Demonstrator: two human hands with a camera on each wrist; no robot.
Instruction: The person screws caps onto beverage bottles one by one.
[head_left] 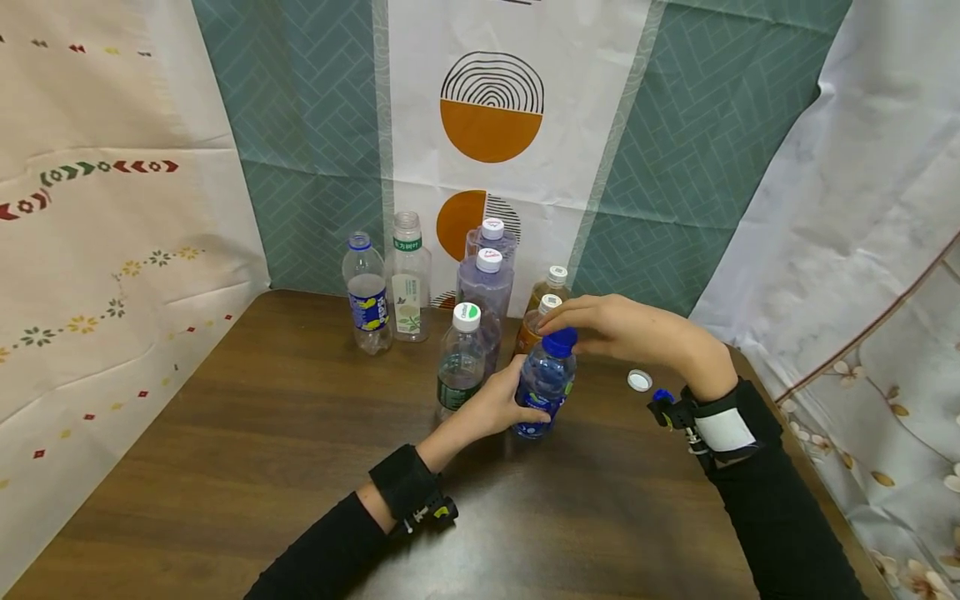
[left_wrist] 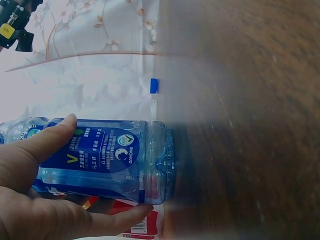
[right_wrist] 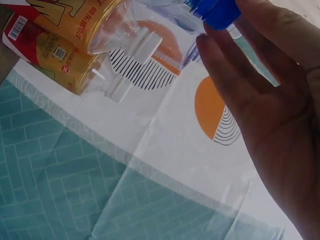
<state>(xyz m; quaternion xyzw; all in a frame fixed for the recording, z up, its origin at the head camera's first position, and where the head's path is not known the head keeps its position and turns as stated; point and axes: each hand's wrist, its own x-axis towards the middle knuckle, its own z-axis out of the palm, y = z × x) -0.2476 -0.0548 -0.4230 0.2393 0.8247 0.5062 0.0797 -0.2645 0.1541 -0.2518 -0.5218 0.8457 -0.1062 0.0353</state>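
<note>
My left hand (head_left: 498,402) grips the body of a clear blue-labelled water bottle (head_left: 546,379), its thumb across the label in the left wrist view. The bottle stands nearly upright. At its top, my right hand (head_left: 626,332) pinches the blue cap (head_left: 560,342) between thumb and fingers. In the right wrist view the fingertips (right_wrist: 204,42) lie right at the side of that blue cap (right_wrist: 222,14). Just left of the gripped bottle stands a green-labelled bottle (head_left: 460,367) with a white cap, partly behind my left wrist.
Behind stand two lilac bottles (head_left: 486,283) and two amber drink bottles (head_left: 527,333), all white-capped. Farther left are an uncapped Pepsi bottle (head_left: 367,300) and an uncapped clear bottle (head_left: 408,287). A loose white cap (head_left: 640,381) and a blue cap (head_left: 662,394) lie right on the wooden table (head_left: 300,467).
</note>
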